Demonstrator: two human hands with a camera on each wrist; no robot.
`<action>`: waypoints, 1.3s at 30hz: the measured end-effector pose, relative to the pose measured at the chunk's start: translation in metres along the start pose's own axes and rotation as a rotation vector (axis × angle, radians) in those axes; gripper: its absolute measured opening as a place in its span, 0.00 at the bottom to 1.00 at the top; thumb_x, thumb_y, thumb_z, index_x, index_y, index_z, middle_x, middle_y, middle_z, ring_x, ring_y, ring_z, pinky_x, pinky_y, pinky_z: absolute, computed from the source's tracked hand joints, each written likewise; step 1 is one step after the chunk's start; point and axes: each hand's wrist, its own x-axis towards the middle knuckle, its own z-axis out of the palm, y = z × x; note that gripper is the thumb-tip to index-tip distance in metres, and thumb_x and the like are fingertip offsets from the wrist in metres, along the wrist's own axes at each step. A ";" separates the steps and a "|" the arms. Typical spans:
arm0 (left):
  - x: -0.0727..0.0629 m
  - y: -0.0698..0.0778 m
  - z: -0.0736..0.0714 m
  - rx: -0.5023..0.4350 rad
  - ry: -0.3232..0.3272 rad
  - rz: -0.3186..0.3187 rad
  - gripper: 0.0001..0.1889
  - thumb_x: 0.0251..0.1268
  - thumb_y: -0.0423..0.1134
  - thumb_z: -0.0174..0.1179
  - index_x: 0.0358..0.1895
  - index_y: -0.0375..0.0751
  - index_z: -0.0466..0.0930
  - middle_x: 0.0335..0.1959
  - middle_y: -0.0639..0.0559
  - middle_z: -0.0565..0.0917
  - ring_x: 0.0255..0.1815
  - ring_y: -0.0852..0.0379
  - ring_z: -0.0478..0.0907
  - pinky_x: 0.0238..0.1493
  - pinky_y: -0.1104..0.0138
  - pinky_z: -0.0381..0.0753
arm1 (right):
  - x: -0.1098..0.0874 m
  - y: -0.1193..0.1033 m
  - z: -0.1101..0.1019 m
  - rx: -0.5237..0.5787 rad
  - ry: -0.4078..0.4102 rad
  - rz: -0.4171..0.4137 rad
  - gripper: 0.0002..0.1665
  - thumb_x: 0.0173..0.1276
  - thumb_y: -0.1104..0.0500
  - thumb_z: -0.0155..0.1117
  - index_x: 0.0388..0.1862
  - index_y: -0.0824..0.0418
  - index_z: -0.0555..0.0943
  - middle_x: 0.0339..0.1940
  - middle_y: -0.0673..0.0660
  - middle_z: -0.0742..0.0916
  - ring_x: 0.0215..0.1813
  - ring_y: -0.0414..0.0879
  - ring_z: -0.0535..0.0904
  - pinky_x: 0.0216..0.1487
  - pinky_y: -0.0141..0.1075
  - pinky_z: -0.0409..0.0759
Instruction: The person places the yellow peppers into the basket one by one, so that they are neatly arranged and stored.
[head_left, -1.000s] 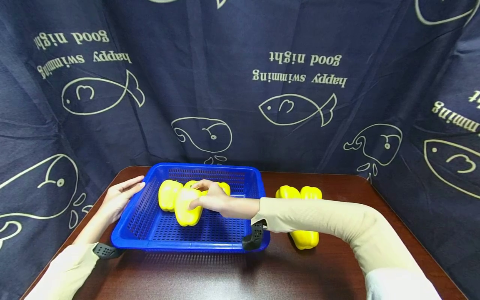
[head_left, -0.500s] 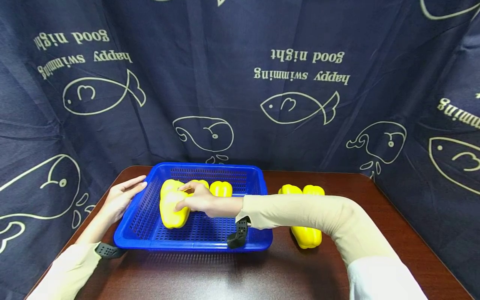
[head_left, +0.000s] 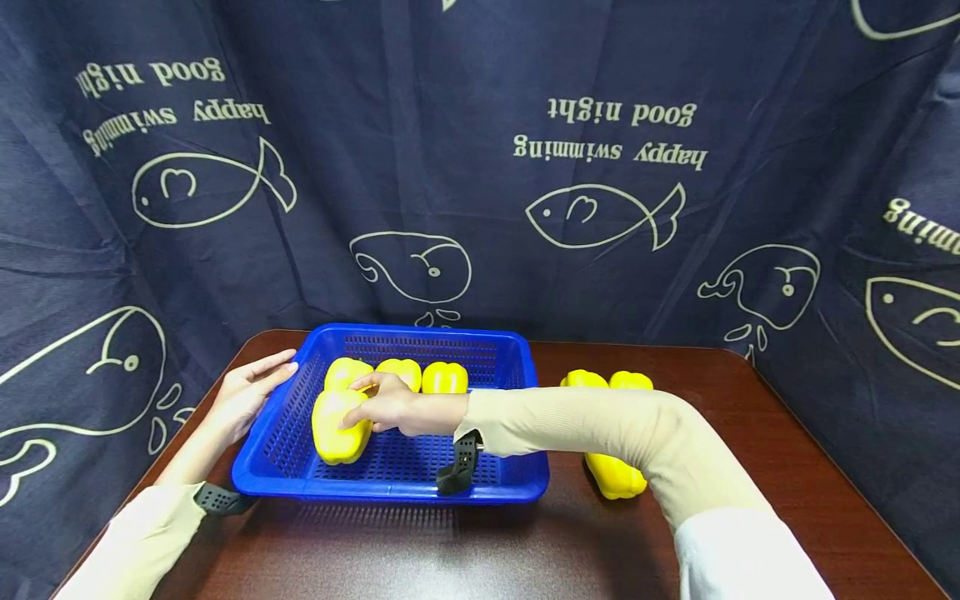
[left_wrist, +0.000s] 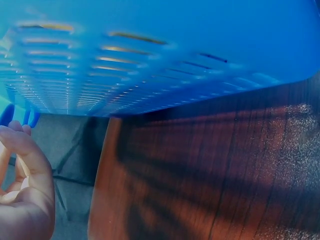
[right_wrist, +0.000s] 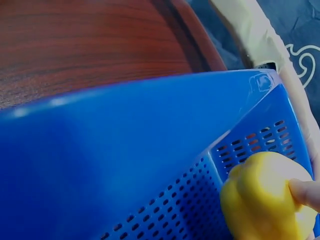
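Note:
My right hand (head_left: 390,403) pinches a yellow bell pepper (head_left: 337,437) at the left front inside the blue basket (head_left: 390,491). In the right wrist view, a fingertip presses on this bell pepper (right_wrist: 265,200) near the basket's corner. Behind it, several more yellow bell peppers (head_left: 446,378) stand in a row along the basket's back. At the left side, my left hand (head_left: 243,396) holds the basket's rim. The left wrist view has that hand (left_wrist: 27,185) with bent fingers at the rim, below the slotted wall (left_wrist: 200,45); their exact hold is partly cut off.
On the brown table (head_left: 360,558), to the right of the basket, lie several more yellow bell peppers (head_left: 617,479), partly covered by the right sleeve (head_left: 570,421). A dark blue printed cloth (head_left: 480,167) hangs behind and beside the table.
My right hand has moved left inside the basket with the bell pepper, down to the left front. The row behind shows more fully. The left hand stays on the rim.

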 end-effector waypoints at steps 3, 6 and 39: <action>0.000 0.000 0.000 0.017 0.005 0.002 0.18 0.66 0.41 0.61 0.59 0.53 0.77 0.33 0.71 0.85 0.31 0.67 0.84 0.31 0.72 0.84 | 0.000 0.001 0.002 0.019 -0.028 0.030 0.27 0.49 0.70 0.73 0.50 0.60 0.79 0.40 0.50 0.78 0.36 0.42 0.76 0.44 0.44 0.85; 0.000 0.001 0.000 0.027 0.009 0.004 0.20 0.66 0.41 0.61 0.61 0.51 0.76 0.33 0.71 0.85 0.31 0.67 0.84 0.32 0.72 0.84 | -0.001 0.001 0.005 0.040 -0.051 0.052 0.26 0.50 0.70 0.72 0.50 0.61 0.78 0.40 0.50 0.77 0.37 0.44 0.77 0.47 0.48 0.84; -0.002 0.000 0.002 0.061 0.019 0.031 0.22 0.66 0.43 0.61 0.63 0.45 0.75 0.33 0.72 0.84 0.30 0.68 0.84 0.31 0.73 0.84 | 0.007 0.008 0.017 0.072 -0.133 0.122 0.26 0.55 0.78 0.65 0.53 0.66 0.76 0.40 0.54 0.77 0.42 0.47 0.78 0.54 0.47 0.82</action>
